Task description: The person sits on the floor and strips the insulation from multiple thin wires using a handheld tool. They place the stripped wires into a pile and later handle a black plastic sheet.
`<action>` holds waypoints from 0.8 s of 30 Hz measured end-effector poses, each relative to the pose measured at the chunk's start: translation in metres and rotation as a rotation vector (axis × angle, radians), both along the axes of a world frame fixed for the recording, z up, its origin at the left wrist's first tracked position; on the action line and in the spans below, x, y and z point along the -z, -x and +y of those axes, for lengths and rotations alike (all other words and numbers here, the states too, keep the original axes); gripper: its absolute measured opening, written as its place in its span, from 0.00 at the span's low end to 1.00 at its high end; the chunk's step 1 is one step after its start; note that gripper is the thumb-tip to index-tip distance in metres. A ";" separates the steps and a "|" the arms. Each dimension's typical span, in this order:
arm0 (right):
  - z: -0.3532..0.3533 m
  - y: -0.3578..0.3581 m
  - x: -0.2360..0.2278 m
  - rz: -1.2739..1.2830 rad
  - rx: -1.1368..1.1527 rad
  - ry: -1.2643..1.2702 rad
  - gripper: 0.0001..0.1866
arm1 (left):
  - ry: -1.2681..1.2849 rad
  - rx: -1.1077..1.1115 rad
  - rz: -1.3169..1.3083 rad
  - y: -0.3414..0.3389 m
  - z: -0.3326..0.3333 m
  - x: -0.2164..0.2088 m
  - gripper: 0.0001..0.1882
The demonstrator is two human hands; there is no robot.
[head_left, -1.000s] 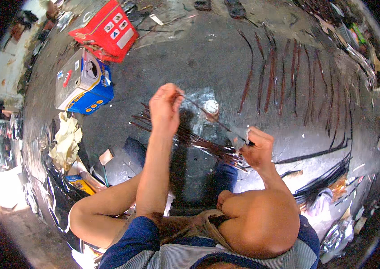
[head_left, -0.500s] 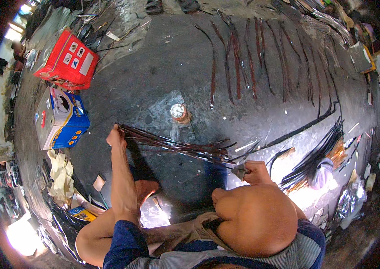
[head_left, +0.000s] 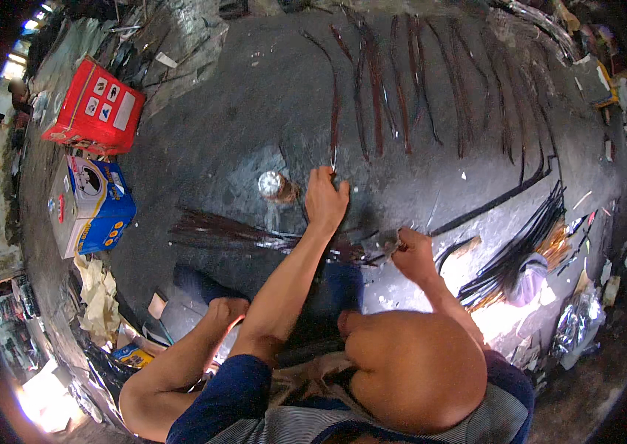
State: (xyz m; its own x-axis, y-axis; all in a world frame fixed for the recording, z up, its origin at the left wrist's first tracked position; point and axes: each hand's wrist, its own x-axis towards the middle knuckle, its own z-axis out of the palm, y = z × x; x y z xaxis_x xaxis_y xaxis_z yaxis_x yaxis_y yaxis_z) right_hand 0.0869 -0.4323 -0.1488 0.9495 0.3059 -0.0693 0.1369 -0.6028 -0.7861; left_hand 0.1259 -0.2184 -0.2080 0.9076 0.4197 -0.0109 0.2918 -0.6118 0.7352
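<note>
dark floor (head_left: 217, 111) carries a row of strips (head_left: 378, 100), and the left hand (head_left: 326, 203), off the bundle (head_left: 232, 231) it gripped half a second ago, now has its fingers at the near tip of the leftmost strip (head_left: 335, 103) (pinched or not, i cannot tell). that leaves the bundle's left end free on the floor, while the right hand (head_left: 415, 257), curled near its other end, holds a small grey thing (head_left: 389, 241).
</note>
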 end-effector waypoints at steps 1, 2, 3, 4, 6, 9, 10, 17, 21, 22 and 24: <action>0.004 0.001 0.002 0.010 0.008 0.030 0.11 | -0.063 -0.060 0.018 -0.012 0.004 0.019 0.21; 0.008 0.000 0.005 0.014 0.024 0.059 0.11 | -0.124 -0.114 0.029 -0.030 0.007 0.026 0.23; 0.010 -0.001 -0.002 0.021 0.058 0.021 0.10 | -0.125 -0.108 0.177 -0.040 0.005 0.024 0.25; 0.008 -0.002 0.008 -0.058 0.037 -0.018 0.10 | -0.177 -0.069 0.210 -0.050 0.004 0.021 0.25; 0.001 -0.001 0.016 -0.010 0.059 0.031 0.11 | -0.278 0.012 0.299 -0.057 0.003 0.021 0.27; -0.004 -0.002 0.021 -0.013 0.050 0.030 0.14 | -0.332 0.101 0.367 -0.067 0.006 0.019 0.28; -0.003 -0.005 0.022 -0.016 0.051 0.008 0.13 | -0.348 0.134 0.395 -0.069 0.008 0.019 0.28; 0.005 -0.015 0.003 0.003 0.088 -0.058 0.08 | -0.447 0.205 0.361 -0.071 0.007 0.024 0.23; 0.011 -0.021 0.012 -0.074 0.084 -0.004 0.07 | -0.447 0.180 0.276 -0.071 0.012 0.031 0.20; 0.010 -0.021 0.011 -0.098 0.079 -0.013 0.07 | -0.434 0.191 0.267 -0.070 0.013 0.027 0.19; 0.018 -0.024 -0.001 -0.153 0.055 -0.046 0.09 | -0.415 0.184 0.256 -0.066 0.018 0.027 0.20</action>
